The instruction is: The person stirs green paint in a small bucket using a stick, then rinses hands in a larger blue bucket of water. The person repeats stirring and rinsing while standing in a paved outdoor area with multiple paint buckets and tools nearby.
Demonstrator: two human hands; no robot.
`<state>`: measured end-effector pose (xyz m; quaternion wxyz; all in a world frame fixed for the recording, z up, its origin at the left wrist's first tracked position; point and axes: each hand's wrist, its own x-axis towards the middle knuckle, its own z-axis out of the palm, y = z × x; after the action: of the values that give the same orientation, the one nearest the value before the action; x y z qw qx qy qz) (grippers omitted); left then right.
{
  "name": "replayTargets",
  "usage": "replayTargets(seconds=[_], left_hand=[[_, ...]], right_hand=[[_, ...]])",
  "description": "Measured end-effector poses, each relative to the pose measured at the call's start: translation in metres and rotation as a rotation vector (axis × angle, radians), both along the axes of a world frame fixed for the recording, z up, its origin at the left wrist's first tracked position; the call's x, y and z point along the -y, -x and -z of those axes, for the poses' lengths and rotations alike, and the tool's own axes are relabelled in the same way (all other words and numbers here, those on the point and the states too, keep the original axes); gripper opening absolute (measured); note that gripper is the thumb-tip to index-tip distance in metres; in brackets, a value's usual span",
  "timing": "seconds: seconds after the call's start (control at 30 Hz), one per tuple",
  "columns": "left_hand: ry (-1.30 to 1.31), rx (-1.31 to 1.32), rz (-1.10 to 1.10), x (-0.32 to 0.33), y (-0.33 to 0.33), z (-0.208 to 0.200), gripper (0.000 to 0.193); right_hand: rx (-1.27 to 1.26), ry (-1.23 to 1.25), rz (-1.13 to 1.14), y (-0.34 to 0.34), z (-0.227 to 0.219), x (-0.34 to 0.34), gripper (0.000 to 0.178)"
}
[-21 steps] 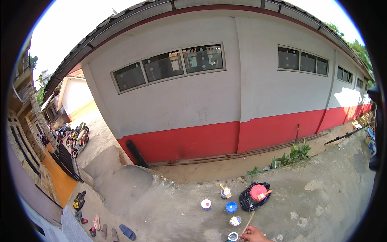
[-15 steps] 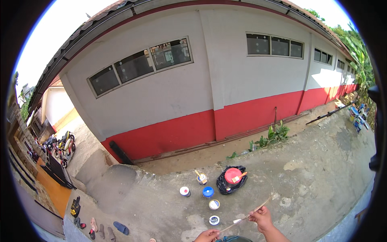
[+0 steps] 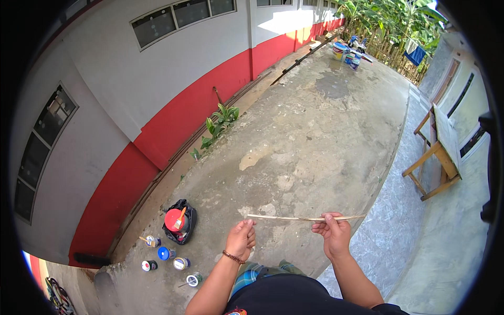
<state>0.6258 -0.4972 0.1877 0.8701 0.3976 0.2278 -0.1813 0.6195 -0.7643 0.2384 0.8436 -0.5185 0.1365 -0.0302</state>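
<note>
By the fingers of the right hand (image 3: 337, 236), a thin stick (image 3: 286, 217) is pinched near its right end, well to the right of the red-lidded bucket (image 3: 170, 218); its long axis is held crosswise, the left end pointed toward the bucket. The left hand (image 3: 240, 240), nearer the bucket, is placed with fingers curled closed just below that end; contact there cannot be told. Paint cans (image 3: 166, 253) are grouped on the bucket's near side, and a leafy plant (image 3: 226, 116) is seen beyond it
</note>
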Motion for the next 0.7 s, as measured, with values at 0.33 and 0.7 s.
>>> replayTargets(seconds=[0.33,0.7], left_hand=[[-0.254,0.284,0.741,0.185,-0.315,0.041,0.025],[-1.552,0.877,1.105,0.351,-0.742,0.016,0.027]], right_hand=[[0.222,0.680,0.272,-0.263,0.050,0.138,0.011],[0.263,1.349,0.749,-0.544,0.009,0.350,0.014]])
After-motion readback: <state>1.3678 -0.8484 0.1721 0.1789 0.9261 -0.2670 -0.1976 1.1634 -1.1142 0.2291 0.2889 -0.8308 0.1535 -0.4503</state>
